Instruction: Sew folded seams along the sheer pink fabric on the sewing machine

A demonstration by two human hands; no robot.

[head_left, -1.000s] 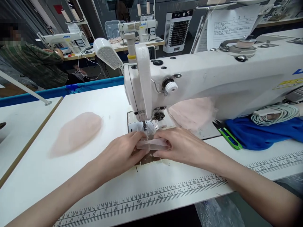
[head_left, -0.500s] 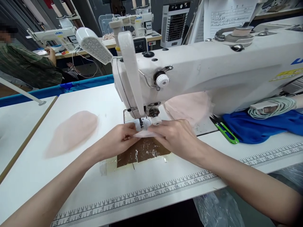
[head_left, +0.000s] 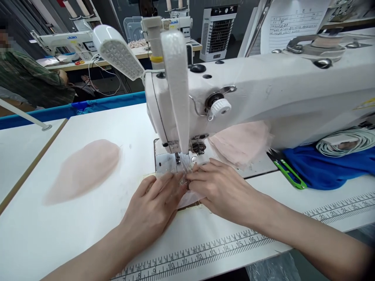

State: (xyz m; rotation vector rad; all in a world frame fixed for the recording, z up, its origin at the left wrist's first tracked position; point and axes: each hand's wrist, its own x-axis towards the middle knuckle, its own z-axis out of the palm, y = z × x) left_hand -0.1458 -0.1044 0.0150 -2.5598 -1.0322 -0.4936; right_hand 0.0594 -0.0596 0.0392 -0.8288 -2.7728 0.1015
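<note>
A small piece of sheer pale fabric [head_left: 190, 199] lies in front of the presser foot [head_left: 177, 158] of a white sewing machine [head_left: 249, 78]. My left hand [head_left: 155, 205] is at its left side, fingers bent and closed on its edge close to the needle. From the right, my right hand [head_left: 224, 189] pinches the same fabric, thumb hidden beneath the fingers. The fingertips of both hands almost meet, covering much of the piece. Behind my right hand, a stack of pale pink sheer pieces [head_left: 243, 140] rests under the machine arm.
Another pink sheer piece [head_left: 84, 169] lies on the table at left. Green-handled thread snips [head_left: 290, 171], blue cloth [head_left: 331, 168] and a coiled pale cord [head_left: 340, 142] are at right. A printed ruler [head_left: 205, 255] runs along the front edge. A person in a checked shirt [head_left: 32, 80] sits beyond.
Both hands have come toward me and lower, bringing the fabric out in front of the presser foot. My left hand has turned flatter over it. The camera view has shifted closer.
</note>
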